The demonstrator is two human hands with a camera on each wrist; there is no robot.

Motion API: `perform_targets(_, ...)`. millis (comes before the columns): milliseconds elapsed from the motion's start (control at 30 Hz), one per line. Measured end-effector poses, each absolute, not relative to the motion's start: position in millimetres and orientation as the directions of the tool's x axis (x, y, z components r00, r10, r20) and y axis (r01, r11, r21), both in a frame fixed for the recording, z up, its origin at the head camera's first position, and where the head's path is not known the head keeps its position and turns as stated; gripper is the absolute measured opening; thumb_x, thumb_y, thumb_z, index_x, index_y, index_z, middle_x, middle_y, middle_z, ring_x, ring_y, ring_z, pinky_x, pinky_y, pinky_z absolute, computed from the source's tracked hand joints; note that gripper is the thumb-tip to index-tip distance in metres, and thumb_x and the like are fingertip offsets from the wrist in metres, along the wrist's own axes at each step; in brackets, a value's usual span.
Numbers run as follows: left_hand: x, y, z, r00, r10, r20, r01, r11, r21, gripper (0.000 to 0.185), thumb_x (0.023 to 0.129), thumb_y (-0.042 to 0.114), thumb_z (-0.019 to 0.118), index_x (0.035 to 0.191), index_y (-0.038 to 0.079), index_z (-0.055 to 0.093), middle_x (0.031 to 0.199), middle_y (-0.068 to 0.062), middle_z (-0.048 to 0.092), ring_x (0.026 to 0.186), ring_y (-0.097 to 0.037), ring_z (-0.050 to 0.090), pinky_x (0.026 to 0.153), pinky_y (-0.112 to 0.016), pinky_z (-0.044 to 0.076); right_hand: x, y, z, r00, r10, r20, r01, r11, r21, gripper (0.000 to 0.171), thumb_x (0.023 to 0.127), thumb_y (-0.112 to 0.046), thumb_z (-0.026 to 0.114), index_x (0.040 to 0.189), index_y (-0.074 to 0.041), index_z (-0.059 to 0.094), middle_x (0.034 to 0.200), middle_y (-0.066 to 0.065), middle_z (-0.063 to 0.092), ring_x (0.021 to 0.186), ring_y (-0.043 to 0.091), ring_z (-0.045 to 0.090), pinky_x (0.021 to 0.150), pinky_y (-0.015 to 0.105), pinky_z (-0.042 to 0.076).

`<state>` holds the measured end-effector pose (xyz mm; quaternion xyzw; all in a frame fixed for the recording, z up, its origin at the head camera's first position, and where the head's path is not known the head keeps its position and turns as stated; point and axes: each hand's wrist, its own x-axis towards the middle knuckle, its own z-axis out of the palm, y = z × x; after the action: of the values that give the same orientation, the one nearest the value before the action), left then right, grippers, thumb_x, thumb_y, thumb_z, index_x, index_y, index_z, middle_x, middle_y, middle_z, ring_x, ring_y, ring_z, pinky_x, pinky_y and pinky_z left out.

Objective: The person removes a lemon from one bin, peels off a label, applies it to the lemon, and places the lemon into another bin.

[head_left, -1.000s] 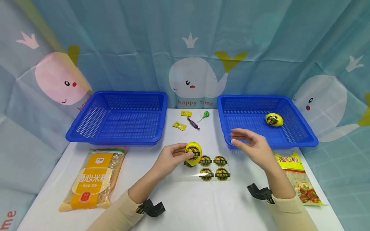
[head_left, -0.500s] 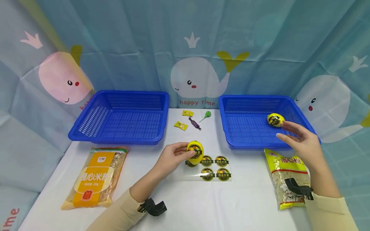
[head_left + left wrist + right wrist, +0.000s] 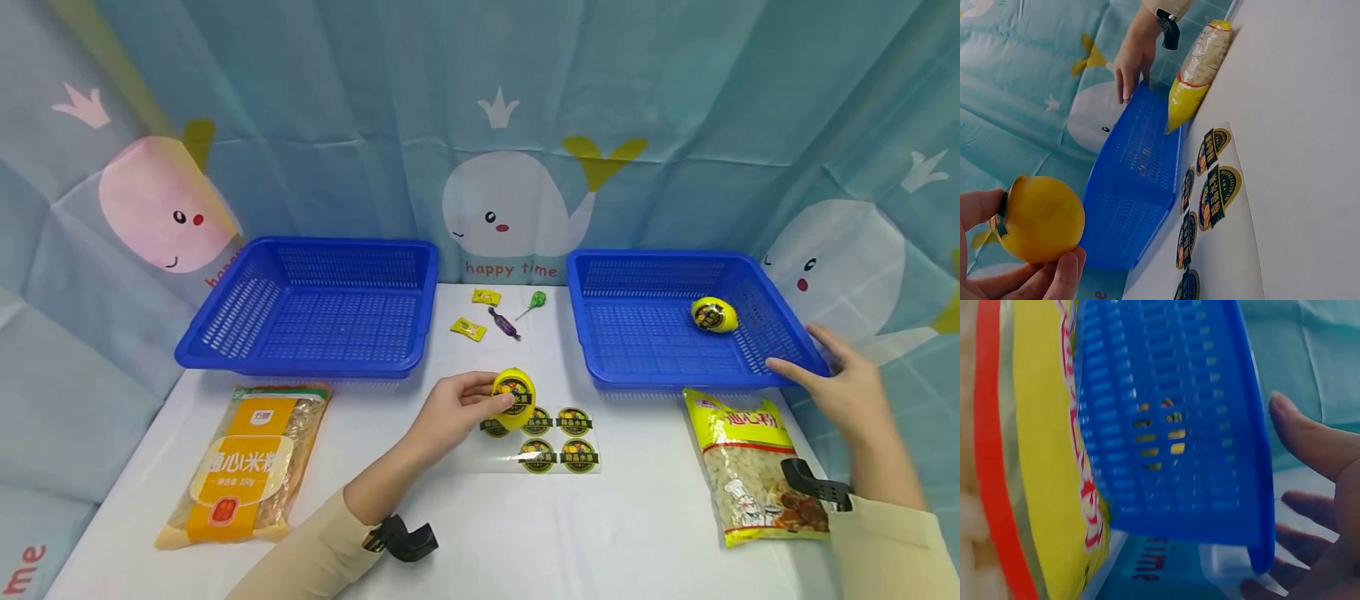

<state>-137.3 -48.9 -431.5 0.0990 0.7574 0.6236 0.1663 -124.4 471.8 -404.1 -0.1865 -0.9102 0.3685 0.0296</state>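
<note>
My left hand [image 3: 467, 410] pinches a yellow lemon [image 3: 525, 412] over the table, its round black label facing up. In the left wrist view the same lemon [image 3: 1047, 219] sits between the thumb and fingertips. Below it lies a clear sheet of round black-and-gold stickers [image 3: 577, 456], partly covered by that hand. My right hand [image 3: 847, 379] is at the near right corner of the right blue basket [image 3: 592, 346], thumb and fingers spread. Seen from the right wrist, the thumb [image 3: 1310, 434] is close beside the basket rim. A second labelled lemon [image 3: 714, 315] lies inside that basket.
Another blue basket [image 3: 300, 367] stands at the back left. Between the baskets are yellow-wrapped candies [image 3: 468, 328], a purple candy [image 3: 504, 322] and a green lollipop [image 3: 537, 298]. Pasta bags lie left [image 3: 240, 467] and right [image 3: 757, 475]. A whale-print curtain [image 3: 360, 125] surrounds the table.
My right hand has moved right, from the right basket's near left side across to its near right corner. The left hand keeps its lemon in nearly the same place.
</note>
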Motion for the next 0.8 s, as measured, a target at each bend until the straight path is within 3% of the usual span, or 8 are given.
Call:
perform_targets(167, -141.1, -43.4, -431.6, -0.920, 0.368, -0.132, -0.049, 0.228, 0.973, 0.055, 0.090, 0.041, 0.076, 0.132, 0.007, 0.064, 0.117, -0.006, 0.073, 0.104, -0.018, 0.070, 0.089, -0.033, 0.059, -126.2, 475.4, -413.1, -0.936, 0.322, -0.141, 0.333, 0.679, -0.655, 0.098, 0.096, -0.054, 0.061, 0.161, -0.012, 0.001, 0.164, 0.028, -0.005, 0.144, 0.063, 0.005, 0.106, 0.080, 0.017)
perform_targets(400, -157.2, -5.7, -431.5, -0.896, 0.416, -0.154, -0.062, 0.226, 0.972, 0.054, 0.089, 0.043, 0.076, 0.130, 0.010, 0.066, 0.114, 0.000, 0.073, 0.104, -0.014, 0.068, 0.090, -0.033, 0.057, -121.9, 484.0, -409.7, -0.916, 0.369, -0.158, 0.388, 0.713, -0.584, 0.098, 0.098, -0.058, 0.053, 0.159, -0.012, -0.008, 0.158, 0.038, -0.006, 0.140, 0.068, 0.007, 0.104, 0.081, 0.018)
perform_targets(633, -169.5, 25.4, -413.8, -0.882, 0.448, -0.144, -0.049, 0.217, 0.975, 0.049, 0.087, 0.047, 0.076, 0.123, 0.015, 0.069, 0.107, 0.006, 0.072, 0.101, -0.011, 0.067, 0.090, -0.037, 0.056, -125.6, 482.0, -409.2, -0.930, 0.329, -0.162, 0.359, 0.726, -0.586, 0.098, 0.098, -0.057, 0.053, 0.158, -0.010, -0.008, 0.159, 0.036, -0.006, 0.141, 0.067, 0.006, 0.105, 0.081, 0.017)
perform_targets(800, -178.2, 52.7, -399.1, -0.907, 0.392, -0.151, -0.056, 0.244, 0.968, 0.053, 0.085, 0.050, 0.078, 0.123, 0.014, 0.068, 0.108, 0.005, 0.070, 0.101, -0.011, 0.065, 0.084, -0.032, 0.057, -124.4, 482.2, -409.0, -0.937, 0.291, -0.194, 0.348, 0.726, -0.594, 0.097, 0.099, -0.057, 0.052, 0.159, -0.012, -0.009, 0.159, 0.036, -0.009, 0.141, 0.068, 0.004, 0.104, 0.082, 0.016)
